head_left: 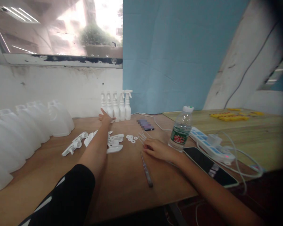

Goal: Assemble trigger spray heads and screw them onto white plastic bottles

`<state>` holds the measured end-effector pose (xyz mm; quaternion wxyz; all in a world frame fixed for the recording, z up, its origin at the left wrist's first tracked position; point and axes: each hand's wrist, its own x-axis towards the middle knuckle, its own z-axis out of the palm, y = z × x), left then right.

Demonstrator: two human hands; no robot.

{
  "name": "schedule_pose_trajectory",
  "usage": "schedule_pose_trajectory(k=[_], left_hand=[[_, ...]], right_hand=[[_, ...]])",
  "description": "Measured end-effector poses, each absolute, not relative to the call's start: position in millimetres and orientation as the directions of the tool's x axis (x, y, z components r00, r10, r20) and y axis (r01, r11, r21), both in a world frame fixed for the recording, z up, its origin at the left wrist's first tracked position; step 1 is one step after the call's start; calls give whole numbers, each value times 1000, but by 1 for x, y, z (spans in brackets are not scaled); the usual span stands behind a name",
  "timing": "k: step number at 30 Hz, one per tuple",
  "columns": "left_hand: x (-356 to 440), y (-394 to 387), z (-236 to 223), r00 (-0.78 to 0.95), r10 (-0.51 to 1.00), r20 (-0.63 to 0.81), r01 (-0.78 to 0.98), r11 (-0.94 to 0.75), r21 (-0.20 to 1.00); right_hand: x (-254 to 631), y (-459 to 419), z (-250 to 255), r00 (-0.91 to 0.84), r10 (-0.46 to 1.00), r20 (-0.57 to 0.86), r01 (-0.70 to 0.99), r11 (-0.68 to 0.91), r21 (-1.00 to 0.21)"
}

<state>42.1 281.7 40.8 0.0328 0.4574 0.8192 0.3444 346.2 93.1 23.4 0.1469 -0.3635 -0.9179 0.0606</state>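
Black sleeve (pixel 68 191) on left arm lies nearest, left of screwdriver (pixel 147 172), which rests on surface (pixel 122 194). Right hand (pixel 157 149) is just beside screwdriver tip; its fingers are half curled near thin translucent tubes (pixel 142 136), grip cannot be told. White trigger heads (pixel 114 149) sit left of screwdriver; washers (pixel 129 140) just beyond it. Left hand (pixel 105 118), farther beyond screwdriver: fingers spread, nothing seen held, near upright spray bottles (pixel 115 111); contact unclear.

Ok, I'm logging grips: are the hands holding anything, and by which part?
The left hand, spread open by the spray bottles, seems to hold nothing. Whether the right hand grips the thin tubes cannot be told.
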Motion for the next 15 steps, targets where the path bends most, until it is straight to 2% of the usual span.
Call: schedule_pose_trajectory(k=[9,15], left_hand=[[41,267,59,-541,802,253,734,304,608],[30,213,116,-299,889,348,814,47,579]], right_hand=[[344,86,29,-664,694,276,640,719,-270],[341,38,62,-580,703,411,599,710,-370]])
